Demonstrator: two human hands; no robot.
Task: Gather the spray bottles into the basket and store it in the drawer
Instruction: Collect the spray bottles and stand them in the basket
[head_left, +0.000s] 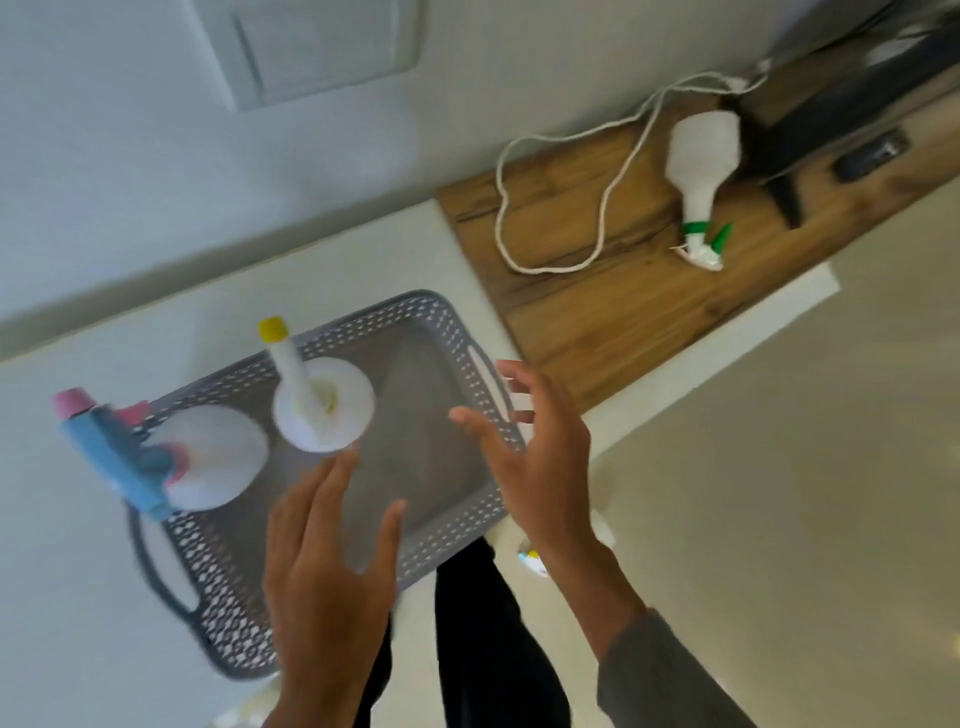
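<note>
Two bottles in the basket, one left on the wood

Both the left hand (327, 551) and right hand (540, 447) hover open and empty over the grey basket (457, 499), which holds a blue-triggered spray bottle (208, 457) and a yellow-capped bottle (322, 405); a green-nozzled spray bottle (701, 156) lies on the wooden board (597, 301).

No legible text, we find, on the spray bottles (322, 410), the grey basket (457, 332), or the dark object (870, 155) at upper right, too blurred.

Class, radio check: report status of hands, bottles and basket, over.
Left hand and right hand open, empty, over grey basket. Two bottles upright inside; green-nozzle bottle lying on wood counter, white cord beside it. Nothing blocking.
</note>
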